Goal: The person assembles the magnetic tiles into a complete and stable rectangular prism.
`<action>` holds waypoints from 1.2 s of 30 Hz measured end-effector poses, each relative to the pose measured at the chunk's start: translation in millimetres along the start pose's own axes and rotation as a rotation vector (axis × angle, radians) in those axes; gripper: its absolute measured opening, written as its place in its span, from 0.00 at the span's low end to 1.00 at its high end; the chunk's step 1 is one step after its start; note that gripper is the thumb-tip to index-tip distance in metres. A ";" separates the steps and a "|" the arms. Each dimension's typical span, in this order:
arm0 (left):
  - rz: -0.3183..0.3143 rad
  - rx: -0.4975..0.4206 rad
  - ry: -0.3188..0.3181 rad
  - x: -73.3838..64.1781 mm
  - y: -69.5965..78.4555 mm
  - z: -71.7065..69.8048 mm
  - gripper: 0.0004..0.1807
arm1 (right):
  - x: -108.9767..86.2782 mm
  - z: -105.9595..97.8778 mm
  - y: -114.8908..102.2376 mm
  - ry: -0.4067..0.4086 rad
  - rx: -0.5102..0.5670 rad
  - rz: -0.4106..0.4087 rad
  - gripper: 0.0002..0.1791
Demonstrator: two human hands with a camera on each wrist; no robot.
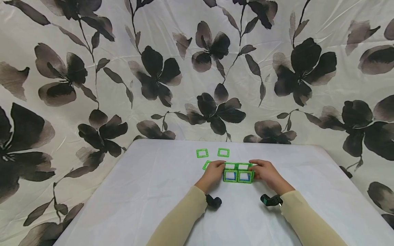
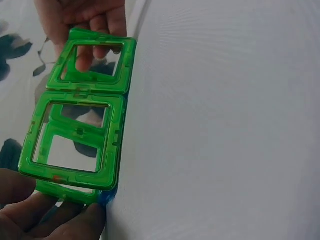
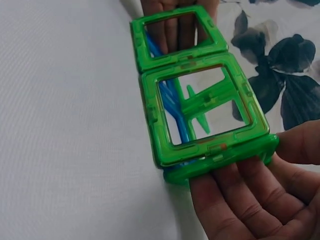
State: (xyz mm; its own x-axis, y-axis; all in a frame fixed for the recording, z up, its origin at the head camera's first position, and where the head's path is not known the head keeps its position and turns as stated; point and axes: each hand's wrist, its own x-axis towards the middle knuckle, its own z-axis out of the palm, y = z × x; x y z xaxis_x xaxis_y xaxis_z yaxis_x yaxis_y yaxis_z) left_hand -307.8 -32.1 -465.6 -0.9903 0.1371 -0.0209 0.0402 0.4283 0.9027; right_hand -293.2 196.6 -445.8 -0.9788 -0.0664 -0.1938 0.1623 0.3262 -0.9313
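Note:
A box-like build of green square magnetic tiles (image 1: 237,171), two tiles wide, stands on the table between my hands. Blue edges (image 3: 172,102) show low inside it in the right wrist view. My left hand (image 1: 213,173) holds its left end, thumb at the far top corner and fingers (image 2: 67,220) along the side. At the opposite end my right hand (image 1: 268,173) grips the end tile, its thumb (image 3: 300,142) by the corner and its fingers (image 3: 235,200) against the outer face. Part of a loose green tile (image 1: 206,165) shows just behind my left hand.
Two more loose green square tiles (image 1: 202,153) (image 1: 223,152) lie flat farther back on the white-covered table (image 1: 147,191). Behind the table's far edge hangs a floral cloth (image 1: 209,112). Dark wrist cameras (image 1: 213,202) sit on both wrists.

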 end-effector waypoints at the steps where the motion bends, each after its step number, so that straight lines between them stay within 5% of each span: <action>1: 0.000 0.000 -0.008 -0.2 0.4 -0.4 0.20 | 0.4 -0.8 0.9 -0.001 0.007 -0.001 0.27; 11: 0.002 0.026 -0.070 -0.3 0.1 -15.2 0.22 | -0.4 -2.6 3.3 -0.005 0.009 0.013 0.25; 21: 0.039 -0.029 -0.017 4.2 4.8 -36.8 0.21 | -1.7 -1.7 1.0 -0.019 -0.008 0.008 0.25; 30: 0.054 0.171 0.076 11.7 2.8 -46.2 0.21 | 1.4 -2.0 2.6 -0.019 -0.009 0.008 0.26; 36: -0.010 0.234 0.104 16.1 4.1 -45.5 0.22 | 0.3 -2.2 1.5 -0.015 -0.028 0.009 0.25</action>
State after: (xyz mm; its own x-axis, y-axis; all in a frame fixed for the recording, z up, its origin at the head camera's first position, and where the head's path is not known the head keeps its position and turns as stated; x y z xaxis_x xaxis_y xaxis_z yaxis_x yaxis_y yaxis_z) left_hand -329.6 -68.8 -442.7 -0.9987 0.0443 0.0259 0.0480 0.6258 0.7785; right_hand -293.5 199.1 -446.6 -0.9752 -0.0778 -0.2073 0.1675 0.3531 -0.9205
